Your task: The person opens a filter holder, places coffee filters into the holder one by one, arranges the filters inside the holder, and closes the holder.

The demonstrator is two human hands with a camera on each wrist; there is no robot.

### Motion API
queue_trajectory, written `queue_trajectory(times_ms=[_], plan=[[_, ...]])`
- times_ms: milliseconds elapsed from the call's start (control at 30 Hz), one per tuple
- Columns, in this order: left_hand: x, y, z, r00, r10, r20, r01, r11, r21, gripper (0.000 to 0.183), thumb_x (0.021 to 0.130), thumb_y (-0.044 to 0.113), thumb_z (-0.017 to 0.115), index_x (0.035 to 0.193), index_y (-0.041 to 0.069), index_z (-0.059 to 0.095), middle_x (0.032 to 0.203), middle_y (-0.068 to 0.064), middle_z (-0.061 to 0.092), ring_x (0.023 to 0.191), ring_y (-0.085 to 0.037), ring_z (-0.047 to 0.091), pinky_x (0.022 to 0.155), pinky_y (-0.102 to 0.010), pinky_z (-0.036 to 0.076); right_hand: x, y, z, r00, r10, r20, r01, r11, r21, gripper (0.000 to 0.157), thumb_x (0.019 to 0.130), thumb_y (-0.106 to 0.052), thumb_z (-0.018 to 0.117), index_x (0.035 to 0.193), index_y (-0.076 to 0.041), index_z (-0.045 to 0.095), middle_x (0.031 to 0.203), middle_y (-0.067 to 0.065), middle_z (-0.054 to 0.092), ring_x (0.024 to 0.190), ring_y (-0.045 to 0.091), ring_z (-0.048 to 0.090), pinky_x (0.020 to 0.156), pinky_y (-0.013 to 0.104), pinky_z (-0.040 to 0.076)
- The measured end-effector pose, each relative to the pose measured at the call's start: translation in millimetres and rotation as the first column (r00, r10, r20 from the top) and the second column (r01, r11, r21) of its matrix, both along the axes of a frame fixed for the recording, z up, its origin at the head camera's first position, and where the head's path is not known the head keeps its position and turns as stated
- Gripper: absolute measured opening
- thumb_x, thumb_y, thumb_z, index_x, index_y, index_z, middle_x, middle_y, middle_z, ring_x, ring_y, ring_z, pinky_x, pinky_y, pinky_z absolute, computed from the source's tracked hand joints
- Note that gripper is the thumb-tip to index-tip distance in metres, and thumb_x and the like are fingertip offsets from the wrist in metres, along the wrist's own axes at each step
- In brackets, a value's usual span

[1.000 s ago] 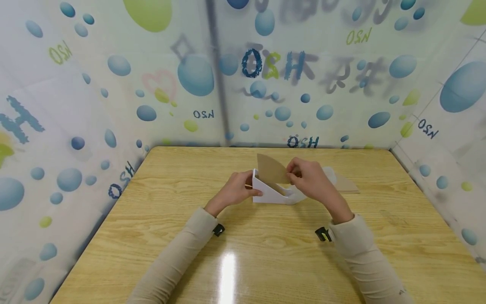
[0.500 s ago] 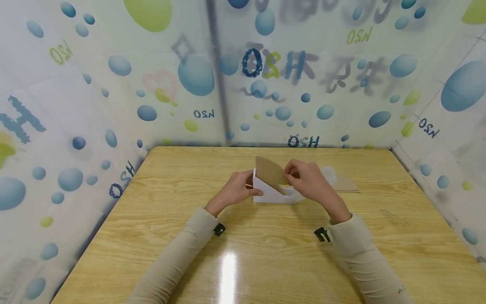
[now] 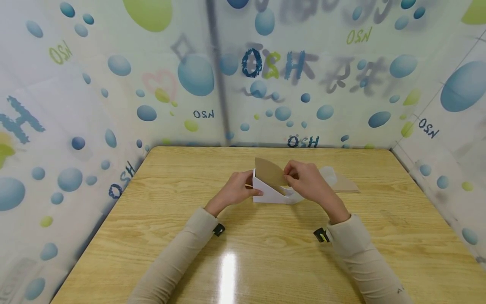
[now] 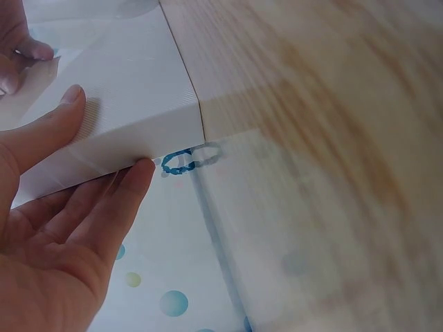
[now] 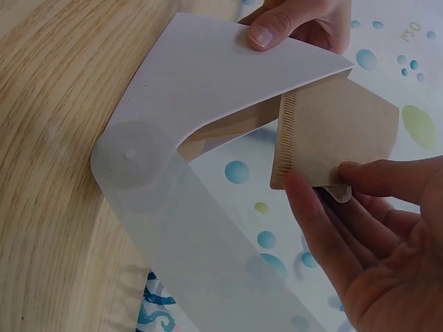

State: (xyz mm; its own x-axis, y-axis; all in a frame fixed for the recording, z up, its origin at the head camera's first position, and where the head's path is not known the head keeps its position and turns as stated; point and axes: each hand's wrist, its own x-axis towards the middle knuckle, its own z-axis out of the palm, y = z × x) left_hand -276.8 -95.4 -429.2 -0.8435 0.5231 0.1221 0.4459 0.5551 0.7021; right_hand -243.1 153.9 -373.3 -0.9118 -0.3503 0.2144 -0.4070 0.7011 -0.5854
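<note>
A white box-like holder [image 3: 265, 194] with a sloped open top stands on the table, its tall end to the left. My left hand [image 3: 236, 188] grips that tall end, thumb on the near side and fingers beneath or behind. A brown paper coffee filter [image 5: 339, 124] with a crimped edge sits partly within the holder's opening and sticks up above it. My right hand [image 3: 308, 180] pinches the filter's right corner between thumb and fingers. In the right wrist view, a translucent lid [image 5: 201, 235], pivoted at the holder's low end, is swung away from the opening.
More brown paper [image 3: 347, 184], probably filters, lies on the wooden table [image 3: 265, 261] to the right, partly behind the lid's rounded end. A printed cloth with bubbles and letters [image 3: 265, 105] hangs at the back and both sides.
My right hand has moved slightly left and down, and the filter has sunk a little deeper into the holder. My left hand and the holder have stayed put.
</note>
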Motion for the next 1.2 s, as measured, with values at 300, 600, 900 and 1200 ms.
queue_trajectory(times_ms=[300, 600, 900, 1200], plan=[[0.1, -0.4, 0.4, 1.0, -0.001, 0.01, 0.001, 1.0, 0.003, 0.035, 0.09, 0.019, 0.082, 0.122, 0.014, 0.068, 0.11, -0.006, 0.079, 0.099, -0.017, 0.076, 0.083, -0.031, 0.061, -1.0, -0.4, -2.0, 1.0, 0.009, 0.015, -0.009, 1.0, 0.003, 0.006, 0.1, -0.011, 0.067, 0.102, -0.006, 0.07, 0.089, 0.007, 0.078, 0.079, 0.017, 0.073, 0.07, 0.036, 0.059], [-0.2, -0.2, -0.3, 1.0, -0.004, 0.014, 0.004, 1.0, 0.018, 0.037, 0.09, 0.017, 0.082, 0.124, 0.013, 0.068, 0.112, -0.006, 0.078, 0.099, -0.017, 0.077, 0.082, -0.03, 0.062, -1.1, -1.4, -3.7, 0.999, 0.015, 0.031, -0.016, 1.0, 0.01, 0.006, 0.1, -0.01, 0.067, 0.102, -0.005, 0.07, 0.092, 0.01, 0.078, 0.082, 0.019, 0.074, 0.07, 0.036, 0.06], [-0.5, -1.0, 1.2, 1.0, -0.015, 0.0, 0.015, 1.0, 0.011, 0.037, 0.089, 0.018, 0.083, 0.123, 0.014, 0.068, 0.111, -0.006, 0.079, 0.099, -0.018, 0.077, 0.083, -0.031, 0.062, -1.5, -1.4, -5.2, 1.0, 0.026, 0.011, -0.026, 0.999, 0.022, 0.006, 0.1, -0.012, 0.067, 0.101, -0.007, 0.071, 0.09, 0.007, 0.078, 0.078, 0.016, 0.073, 0.069, 0.035, 0.059], [-0.9, -1.1, 0.7, 1.0, -0.009, 0.0, 0.009, 1.0, -0.002, 0.037, 0.089, 0.02, 0.083, 0.122, 0.015, 0.068, 0.109, -0.005, 0.079, 0.099, -0.017, 0.077, 0.083, -0.032, 0.061, -1.3, -2.4, -5.8, 1.0, 0.015, -0.001, -0.015, 0.999, 0.03, 0.004, 0.098, -0.011, 0.069, 0.098, -0.008, 0.073, 0.092, 0.007, 0.077, 0.085, 0.02, 0.073, 0.071, 0.037, 0.059]])
